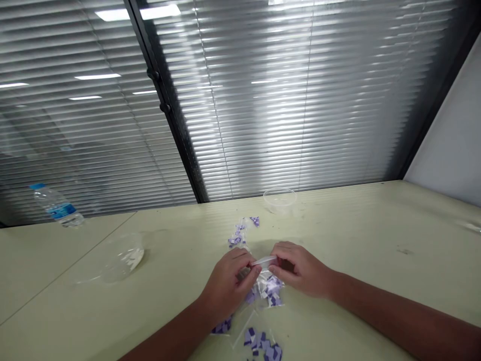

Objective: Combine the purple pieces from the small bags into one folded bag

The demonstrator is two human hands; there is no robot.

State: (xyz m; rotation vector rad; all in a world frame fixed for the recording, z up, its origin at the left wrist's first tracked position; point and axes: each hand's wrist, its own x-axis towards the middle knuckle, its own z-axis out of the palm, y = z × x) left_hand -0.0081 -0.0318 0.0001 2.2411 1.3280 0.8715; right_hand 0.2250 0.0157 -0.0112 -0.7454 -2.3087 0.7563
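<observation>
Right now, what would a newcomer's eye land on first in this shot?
Probably the bright slatted blinds across the upper half. Then, low near the middle, the left hand and right hand pinching the top of a clear bag with purple pieces. A blue-capped bottle stands far left.

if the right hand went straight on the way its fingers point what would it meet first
Apart from the small clear bag it already pinches, the right hand would probably meet the left hand, which faces it across the bag's top, though depth is hard to judge.
</observation>
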